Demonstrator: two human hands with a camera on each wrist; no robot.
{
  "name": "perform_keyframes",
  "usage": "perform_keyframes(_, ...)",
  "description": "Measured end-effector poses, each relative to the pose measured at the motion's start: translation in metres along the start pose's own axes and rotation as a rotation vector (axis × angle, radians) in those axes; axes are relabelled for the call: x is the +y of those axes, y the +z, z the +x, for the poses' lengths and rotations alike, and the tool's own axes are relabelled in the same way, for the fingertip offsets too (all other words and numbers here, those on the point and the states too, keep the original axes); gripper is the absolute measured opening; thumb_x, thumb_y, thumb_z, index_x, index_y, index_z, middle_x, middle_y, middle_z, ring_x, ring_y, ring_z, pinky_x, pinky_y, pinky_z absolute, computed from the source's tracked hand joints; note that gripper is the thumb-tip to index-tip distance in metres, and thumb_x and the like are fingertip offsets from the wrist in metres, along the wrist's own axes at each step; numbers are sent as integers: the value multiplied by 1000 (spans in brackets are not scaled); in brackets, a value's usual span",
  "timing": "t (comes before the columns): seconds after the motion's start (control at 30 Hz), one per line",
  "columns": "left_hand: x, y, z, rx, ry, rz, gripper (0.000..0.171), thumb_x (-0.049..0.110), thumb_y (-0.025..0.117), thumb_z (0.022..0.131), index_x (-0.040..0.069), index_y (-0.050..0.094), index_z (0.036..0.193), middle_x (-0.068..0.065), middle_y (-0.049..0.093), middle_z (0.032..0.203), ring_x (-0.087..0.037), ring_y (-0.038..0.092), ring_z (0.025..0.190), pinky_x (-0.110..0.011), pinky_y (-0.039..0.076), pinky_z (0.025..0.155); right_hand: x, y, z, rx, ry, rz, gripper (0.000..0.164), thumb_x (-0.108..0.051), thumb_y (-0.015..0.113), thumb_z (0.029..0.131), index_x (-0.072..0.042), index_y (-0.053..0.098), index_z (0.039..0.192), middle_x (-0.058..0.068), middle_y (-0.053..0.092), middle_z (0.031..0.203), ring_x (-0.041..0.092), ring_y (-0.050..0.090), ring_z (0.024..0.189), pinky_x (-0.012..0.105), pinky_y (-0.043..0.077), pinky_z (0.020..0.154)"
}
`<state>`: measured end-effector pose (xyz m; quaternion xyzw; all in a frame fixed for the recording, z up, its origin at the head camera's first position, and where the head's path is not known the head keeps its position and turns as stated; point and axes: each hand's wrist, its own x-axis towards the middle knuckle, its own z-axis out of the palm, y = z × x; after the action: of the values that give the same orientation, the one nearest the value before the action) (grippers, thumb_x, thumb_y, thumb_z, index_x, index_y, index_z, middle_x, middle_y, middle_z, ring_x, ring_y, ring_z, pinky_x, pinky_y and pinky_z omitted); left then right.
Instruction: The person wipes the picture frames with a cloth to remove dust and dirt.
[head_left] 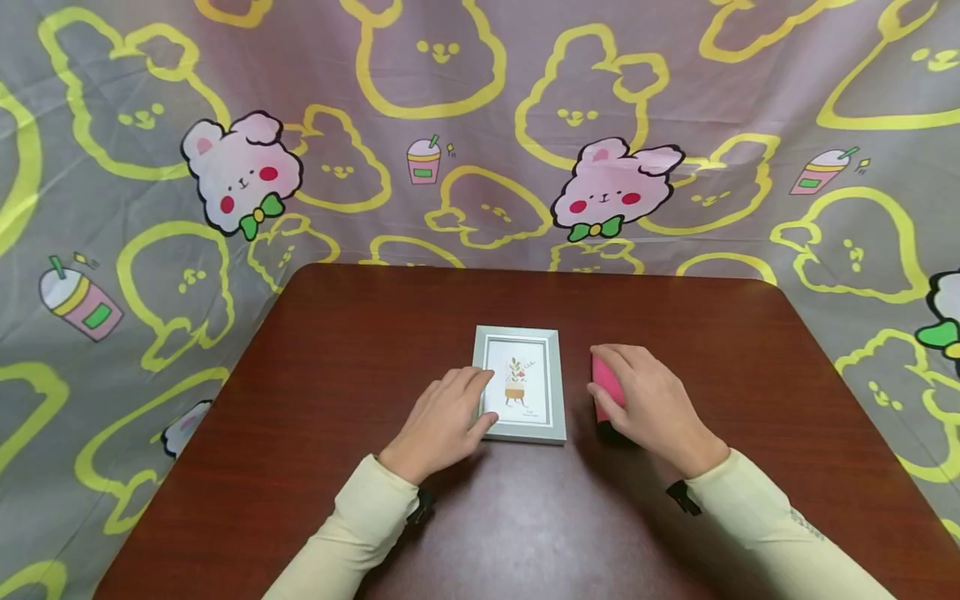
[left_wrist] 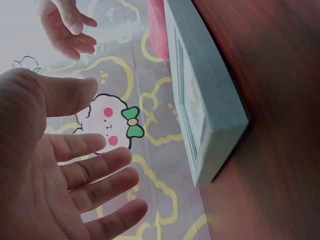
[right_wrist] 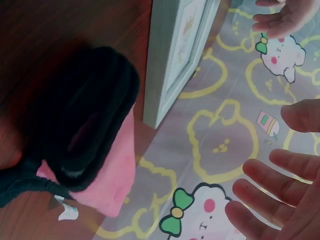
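Observation:
A picture frame (head_left: 556, 392), pale grey-green with a potted-plant print, lies flat on the table. My left hand (head_left: 442, 421) hovers over its left side with fingers apart, and the left wrist view shows space between that hand (left_wrist: 75, 165) and the frame (left_wrist: 220, 100). Right of the frame is a pink fabric item (head_left: 606, 385); the right wrist view reveals its black-edged opening (right_wrist: 95, 115), a black strap and a small white tag. Partly hiding this item in the head view, my right hand (head_left: 652, 408) is above it, fingers spread, holding nothing.
The brown wooden table (head_left: 360, 333) has rounded far corners. A grey curtain (head_left: 480, 125) with yellow outlines and cartoon bunnies hangs behind it and along both sides.

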<state>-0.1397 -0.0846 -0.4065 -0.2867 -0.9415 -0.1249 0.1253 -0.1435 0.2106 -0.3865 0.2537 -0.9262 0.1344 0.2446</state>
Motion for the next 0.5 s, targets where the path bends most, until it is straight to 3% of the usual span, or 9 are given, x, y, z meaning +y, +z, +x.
perform_keyframes(0.33, -6, 3, -1, 2, -6, -18, 54, 30, 67, 93, 3, 54, 137, -11, 61, 132, -28, 59, 121, -47, 52, 93, 21, -5, 0, -180, 124, -14, 53, -24, 75, 85, -3, 59, 132, 20, 64, 125, 38, 60, 112, 55, 56, 84)
perform_keyframes(0.5, -6, 3, -2, 14, 5, -1, 55, 30, 68, 92, 3, 54, 138, -10, 61, 132, -28, 59, 120, -46, 52, 91, 32, 0, 1, -238, 161, -2, 52, -25, 73, 87, -2, 59, 132, 21, 62, 127, 40, 57, 116, 57, 53, 90)
